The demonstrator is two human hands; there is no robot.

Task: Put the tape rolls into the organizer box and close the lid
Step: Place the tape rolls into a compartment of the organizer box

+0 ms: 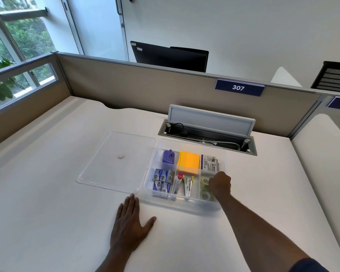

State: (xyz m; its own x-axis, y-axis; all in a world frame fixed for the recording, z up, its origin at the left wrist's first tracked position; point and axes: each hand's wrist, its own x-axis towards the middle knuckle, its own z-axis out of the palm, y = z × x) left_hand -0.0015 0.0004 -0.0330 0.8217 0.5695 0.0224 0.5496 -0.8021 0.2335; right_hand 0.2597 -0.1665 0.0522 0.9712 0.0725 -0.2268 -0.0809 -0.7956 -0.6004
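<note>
Table (67, 193): white, carrying everything listed here.

Organizer box (185, 204): clear plastic, divided into compartments, open, standing in front of me just right of centre.

Lid (116, 160): clear, lying flat on the table, touching the box's left side.

Tape rolls: two clear rolls in the near right compartment. Far roll (204, 181) lies just beside my knuckles; near roll (205, 195) lies below it, close to the front wall.

My right hand (220, 185): reaching into that same compartment, curled over the rolls. Its fingers point down and away from me; I cannot tell whether they grip a roll or have let go.

My left hand (129, 222): flat on the table, palm down, fingers (131, 201) spread and released, holding nothing, tips just short of the box's near left corner.

Other contents: purple item (168, 156), far left; orange sticky notes (188, 161), far middle; printed packet (210, 163), far right; small staple boxes (163, 180), near left; metal tools (185, 185), near middle.
</note>
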